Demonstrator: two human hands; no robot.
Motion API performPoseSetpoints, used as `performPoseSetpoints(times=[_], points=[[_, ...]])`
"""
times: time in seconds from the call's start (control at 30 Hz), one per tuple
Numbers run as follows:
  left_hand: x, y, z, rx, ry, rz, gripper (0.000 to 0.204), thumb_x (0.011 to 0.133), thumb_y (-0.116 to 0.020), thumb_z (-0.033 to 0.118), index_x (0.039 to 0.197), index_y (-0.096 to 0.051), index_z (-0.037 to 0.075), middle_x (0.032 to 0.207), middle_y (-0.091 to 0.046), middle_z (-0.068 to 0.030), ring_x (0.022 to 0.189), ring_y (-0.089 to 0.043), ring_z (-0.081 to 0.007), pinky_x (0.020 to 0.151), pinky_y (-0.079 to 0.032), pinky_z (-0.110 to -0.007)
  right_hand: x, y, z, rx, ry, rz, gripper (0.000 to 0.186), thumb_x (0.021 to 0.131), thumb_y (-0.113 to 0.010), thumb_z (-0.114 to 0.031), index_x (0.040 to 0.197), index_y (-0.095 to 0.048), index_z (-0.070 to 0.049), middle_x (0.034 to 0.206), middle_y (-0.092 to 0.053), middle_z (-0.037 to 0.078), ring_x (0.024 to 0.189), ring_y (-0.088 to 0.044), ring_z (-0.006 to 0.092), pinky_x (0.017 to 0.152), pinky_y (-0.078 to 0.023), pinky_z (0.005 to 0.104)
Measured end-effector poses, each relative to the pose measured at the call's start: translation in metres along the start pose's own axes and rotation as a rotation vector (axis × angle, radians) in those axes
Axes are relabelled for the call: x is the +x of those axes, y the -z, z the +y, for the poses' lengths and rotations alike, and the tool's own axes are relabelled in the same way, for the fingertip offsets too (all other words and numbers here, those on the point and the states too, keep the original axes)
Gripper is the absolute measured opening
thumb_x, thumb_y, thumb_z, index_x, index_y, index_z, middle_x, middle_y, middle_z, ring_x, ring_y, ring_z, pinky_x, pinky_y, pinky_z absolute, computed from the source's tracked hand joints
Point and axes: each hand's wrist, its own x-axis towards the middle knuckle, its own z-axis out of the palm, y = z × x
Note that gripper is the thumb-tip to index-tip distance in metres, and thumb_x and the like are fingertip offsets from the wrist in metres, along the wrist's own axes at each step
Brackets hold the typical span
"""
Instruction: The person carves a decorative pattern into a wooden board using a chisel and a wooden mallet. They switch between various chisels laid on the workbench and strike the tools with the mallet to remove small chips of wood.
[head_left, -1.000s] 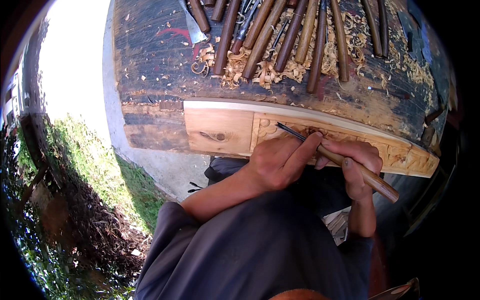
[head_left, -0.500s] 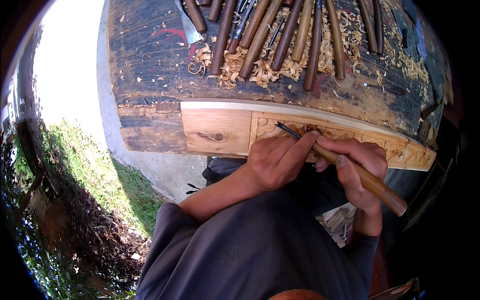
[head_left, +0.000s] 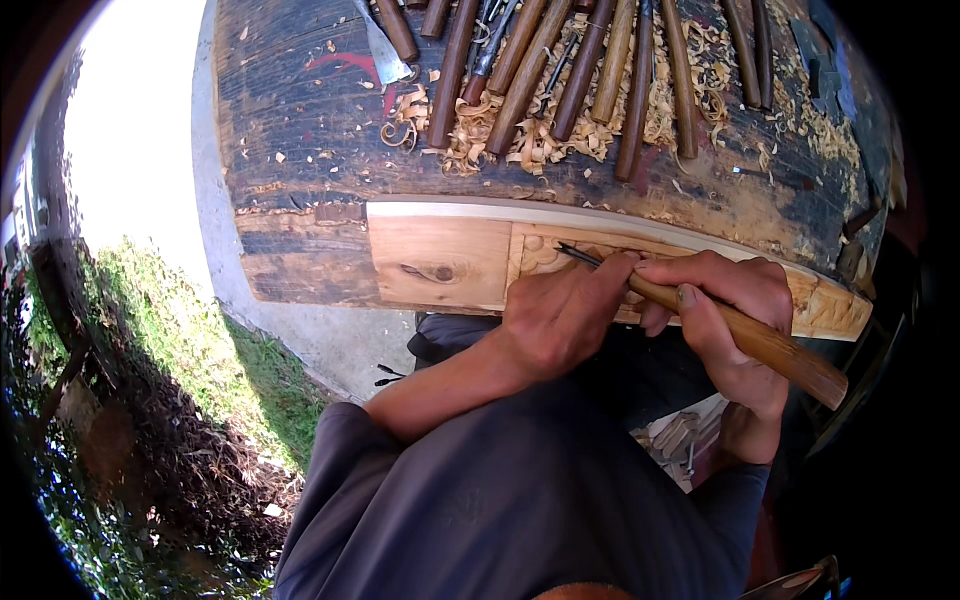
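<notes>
My left hand [head_left: 558, 315] and right hand [head_left: 752, 289] curl snugly round a brown wooden-handled chisel [head_left: 785, 355]; overpushing could splinter the pale carved wooden board [head_left: 440, 250].

Curled wood shavings [head_left: 467, 152], wooden-handled tools [head_left: 582, 75], sunlit grass [head_left: 165, 300]

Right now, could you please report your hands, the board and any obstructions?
Right hand gripping carving tool, left hand at its shaft. Tip at carved part of board. Shavings, other tools beyond board, apart from tip.
</notes>
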Motion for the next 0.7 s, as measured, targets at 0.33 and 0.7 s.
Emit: performPoseSetpoints(times=[0.33, 0.7], points=[[0.001, -0.004, 0.004, 0.014, 0.033, 0.033, 0.038, 0.087, -0.081, -0.003, 0.124, -0.074, -0.007, 0.074, -0.062, -0.005, 0.058, -0.064, -0.0181, 0.051, -0.05, -0.035, -0.017, -0.012, 0.066, 0.08, 0.217, 0.034, 0.03, 0.102, -0.065, -0.013, 0.119, -0.08, 0.005, 0.101, -0.085, 0.02, 0.088, -0.085, 0.0283, 0.081, -0.067, 0.0349], [0.005, 0.034, -0.006, -0.051, -0.256, -0.218, 0.046, 0.077, -0.079, 0.001, 0.122, -0.076, -0.007, 0.071, -0.059, -0.0023, 0.056, -0.06, -0.016, 0.049, -0.047, -0.033, -0.056, -0.056, 0.059, -0.146, 0.49, 0.256, 0.037, 0.092, -0.068, -0.005, 0.123, -0.075, 0.015, 0.088, -0.08, 0.023, 0.078, -0.083, 0.0313, 0.071, -0.068, 0.0393]])
